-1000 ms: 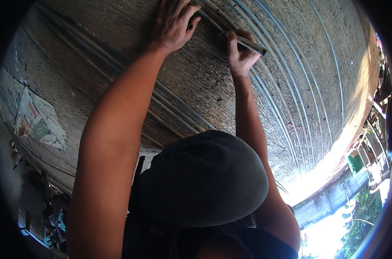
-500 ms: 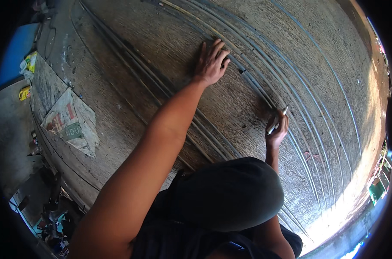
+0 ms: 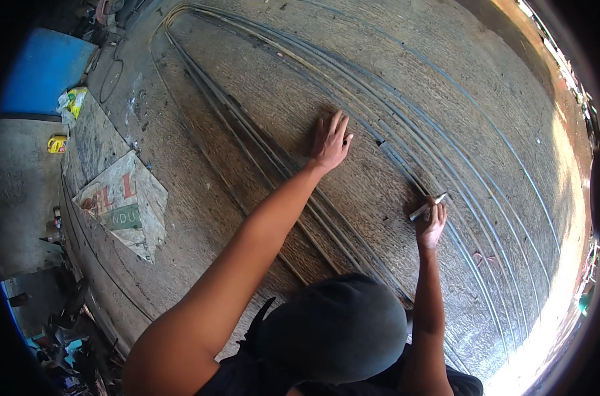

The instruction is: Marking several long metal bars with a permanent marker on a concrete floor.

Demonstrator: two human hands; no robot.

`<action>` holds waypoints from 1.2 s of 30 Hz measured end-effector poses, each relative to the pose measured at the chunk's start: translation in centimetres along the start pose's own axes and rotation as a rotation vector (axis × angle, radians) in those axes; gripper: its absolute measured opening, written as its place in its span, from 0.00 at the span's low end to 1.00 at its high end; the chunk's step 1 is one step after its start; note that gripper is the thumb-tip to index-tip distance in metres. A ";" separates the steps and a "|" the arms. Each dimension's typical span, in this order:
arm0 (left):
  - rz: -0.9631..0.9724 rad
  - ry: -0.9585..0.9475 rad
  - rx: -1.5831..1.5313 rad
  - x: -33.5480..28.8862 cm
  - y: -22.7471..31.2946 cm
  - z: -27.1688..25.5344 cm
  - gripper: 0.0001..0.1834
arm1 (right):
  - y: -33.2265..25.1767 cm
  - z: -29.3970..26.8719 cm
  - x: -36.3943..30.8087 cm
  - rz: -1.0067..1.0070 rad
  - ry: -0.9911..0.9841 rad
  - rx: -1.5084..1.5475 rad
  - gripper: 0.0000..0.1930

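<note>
My left hand (image 3: 330, 142) rests on the rough concrete floor (image 3: 273, 99), fingers spread and holding nothing. Its fingertips lie beside a thin metal rod (image 3: 365, 124), and I cannot tell whether they touch it. Farther right and nearer to me, my right hand (image 3: 431, 228) is closed round a slim white pen-shaped tool (image 3: 419, 212), whose dark pointed tip sticks out past the fingers. The tool lies across the rods (image 3: 405, 165) just beyond this hand. A rod end with a dark mark (image 3: 381, 142) shows between both hands. Part of the right hand's grip is hidden.
Long rods bend round in a loop (image 3: 171, 18) at the far left, and a second bundle (image 3: 247, 129) passes under my left forearm. A torn printed sack (image 3: 125, 204), a yellow container (image 3: 56, 144) and a blue panel (image 3: 46, 72) are left. A dark rounded cap (image 3: 333, 330) blocks the lower middle.
The view has shifted, so floor, rods and hands appear lower and slightly farther right. The rods' looped bend has come into sight. Right hand still grips the pen-shaped tool; left stays spread.
</note>
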State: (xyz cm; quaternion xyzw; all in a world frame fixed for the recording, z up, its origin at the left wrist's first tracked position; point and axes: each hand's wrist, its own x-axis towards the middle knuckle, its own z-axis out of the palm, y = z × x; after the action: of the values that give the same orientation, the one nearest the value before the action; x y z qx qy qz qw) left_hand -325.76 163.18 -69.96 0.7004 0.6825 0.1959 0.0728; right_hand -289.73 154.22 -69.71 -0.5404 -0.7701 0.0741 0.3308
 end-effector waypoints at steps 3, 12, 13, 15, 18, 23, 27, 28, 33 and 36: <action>-0.041 -0.088 0.059 -1.1 -1.4 -1.6 0.31 | -0.2 0.0 0.7 0.127 -0.046 -0.082 0.24; -0.032 0.015 0.123 -3.2 -3.2 -1.8 0.27 | -0.7 0.7 0.9 0.107 -0.028 -0.016 0.24; -0.045 0.018 0.076 -3.3 -3.1 -1.9 0.27 | -0.9 0.6 1.1 0.119 -0.023 -0.013 0.24; -0.059 0.018 0.027 -3.3 -3.1 -2.0 0.26 | -1.0 0.6 1.2 0.135 -0.020 -0.012 0.23; -0.073 0.019 0.003 -3.3 -3.2 -2.1 0.26 | -0.8 0.6 1.3 0.167 -0.041 -0.004 0.22; -0.033 0.039 0.069 -3.3 -3.2 -1.8 0.25 | -1.8 0.5 1.6 0.218 -0.078 0.024 0.20; -0.030 0.034 0.099 -3.0 -3.3 -1.5 0.26 | -2.9 1.3 2.4 0.182 -0.070 0.082 0.21; -0.022 0.019 0.081 -2.9 -3.4 -1.5 0.26 | -3.3 1.3 2.8 0.179 -0.082 0.087 0.21; -0.029 0.002 0.147 -3.0 -3.5 -1.6 0.26 | -3.3 0.7 2.7 0.207 -0.061 0.073 0.19; -0.030 -0.007 0.162 -2.9 -3.4 -1.5 0.26 | -2.3 -0.5 1.7 0.265 -0.013 0.049 0.17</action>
State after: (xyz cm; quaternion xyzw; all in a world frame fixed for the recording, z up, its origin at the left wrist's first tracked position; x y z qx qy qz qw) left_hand -329.48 160.30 -70.41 0.6943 0.7063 0.1362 0.0212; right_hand -291.58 154.65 -67.45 -0.6285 -0.6921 0.1395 0.3264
